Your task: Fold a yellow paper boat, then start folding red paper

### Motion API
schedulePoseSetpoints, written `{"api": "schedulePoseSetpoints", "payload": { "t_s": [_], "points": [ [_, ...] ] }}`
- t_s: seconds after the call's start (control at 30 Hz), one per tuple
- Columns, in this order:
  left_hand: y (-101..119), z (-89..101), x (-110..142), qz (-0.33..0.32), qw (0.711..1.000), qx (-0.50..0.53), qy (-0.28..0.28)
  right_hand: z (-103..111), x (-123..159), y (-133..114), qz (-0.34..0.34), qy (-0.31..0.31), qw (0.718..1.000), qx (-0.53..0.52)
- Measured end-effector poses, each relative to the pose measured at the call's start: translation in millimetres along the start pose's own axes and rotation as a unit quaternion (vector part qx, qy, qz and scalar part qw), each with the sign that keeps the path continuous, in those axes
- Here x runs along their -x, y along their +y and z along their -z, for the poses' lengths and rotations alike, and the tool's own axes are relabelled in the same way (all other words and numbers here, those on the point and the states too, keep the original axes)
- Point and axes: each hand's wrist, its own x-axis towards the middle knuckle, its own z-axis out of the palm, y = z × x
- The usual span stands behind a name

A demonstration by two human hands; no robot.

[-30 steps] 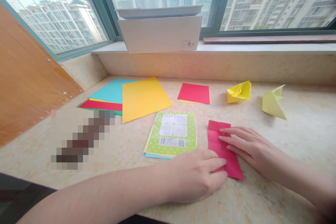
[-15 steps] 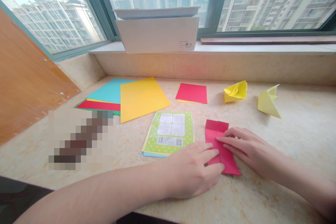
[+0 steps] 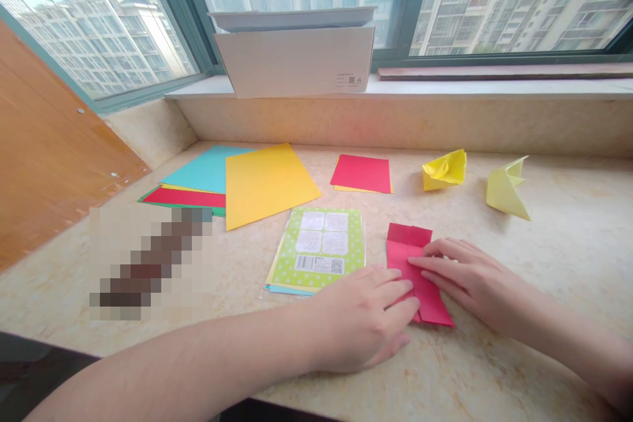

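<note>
A creased strip of red folding paper (image 3: 413,237) lies on the counter, with a lengthwise seam and a fold line across its far end. Flat on its lower left part rest the spread fingers of my left hand (image 3: 368,316), hiding that edge. My right hand (image 3: 465,277) touches the strip from the right, fingers stretched out and their tips near the middle seam. The paper's lower right corner flares outward. Just left of it is a green dotted packet of paper (image 3: 321,244), its near right corner covered by my left hand.
Behind lie large coloured sheets (image 3: 270,184), a small red square (image 3: 361,173), a yellow folded paper shape (image 3: 445,171) and a pale yellow one (image 3: 507,191). A white box (image 3: 297,62) stands on the window ledge. A blurred patch (image 3: 148,264) covers something at left.
My left fingertips have shifted slightly on the red paper's lower part. My right hand stays in nearly the same place. The whole view has moved a little.
</note>
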Motion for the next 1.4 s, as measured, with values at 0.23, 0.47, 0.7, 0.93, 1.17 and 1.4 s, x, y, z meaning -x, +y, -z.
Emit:
{"api": "schedulePoseSetpoints", "payload": {
  "t_s": [0.23,0.47,0.7,0.93,1.17,1.4],
  "points": [
    [0.1,-1.3,0.4,-0.006,1.000,-0.003,0.001,1.2,0.3,0.1,0.002,-0.002,1.000,-0.001],
    [-0.9,-2.5,0.5,-0.008,1.000,-0.004,0.004,0.5,1.5,0.4,0.003,0.001,1.000,0.002],
    [-0.9,-2.4,0.1,-0.008,1.000,-0.004,0.004,0.5,1.7,0.8,0.007,0.007,1.000,-0.001],
    [-0.9,-2.8,0.2,-0.016,1.000,-0.009,0.008,-0.7,2.6,1.7,0.016,0.019,1.000,0.006],
    [-1.4,-3.9,0.6,-0.018,1.000,-0.016,0.009,-1.2,4.9,3.4,0.024,0.013,1.000,0.014],
    [-1.3,-4.2,1.5,-0.023,0.999,-0.026,0.014,1.6,8.2,1.9,0.034,0.023,0.999,0.023]
  ]
}}
